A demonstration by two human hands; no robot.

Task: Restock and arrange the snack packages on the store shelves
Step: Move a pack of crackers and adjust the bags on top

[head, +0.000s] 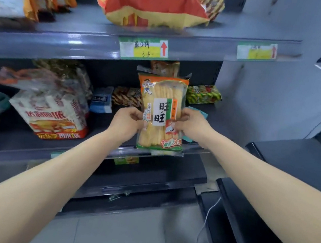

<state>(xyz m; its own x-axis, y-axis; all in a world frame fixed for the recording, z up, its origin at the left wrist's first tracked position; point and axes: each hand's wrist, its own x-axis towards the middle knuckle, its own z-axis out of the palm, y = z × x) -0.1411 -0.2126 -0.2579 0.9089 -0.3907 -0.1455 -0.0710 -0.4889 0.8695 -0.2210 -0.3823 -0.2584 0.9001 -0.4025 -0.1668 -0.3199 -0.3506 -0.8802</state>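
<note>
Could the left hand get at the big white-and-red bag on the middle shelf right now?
Probably not at once: the left hand grips the rice cracker pack with the right hand. The white-and-red bag sits close beside it, nothing between.

One wide-angle camera, worn on the head, faces forward and slightly down, close to the shelves (84, 45). Forearms enter from the lower corners; the left hand (127, 122) and right hand (190, 125) grip a snack packet (162, 109) at centre frame. Floor (121, 233) fills the bottom.
</note>
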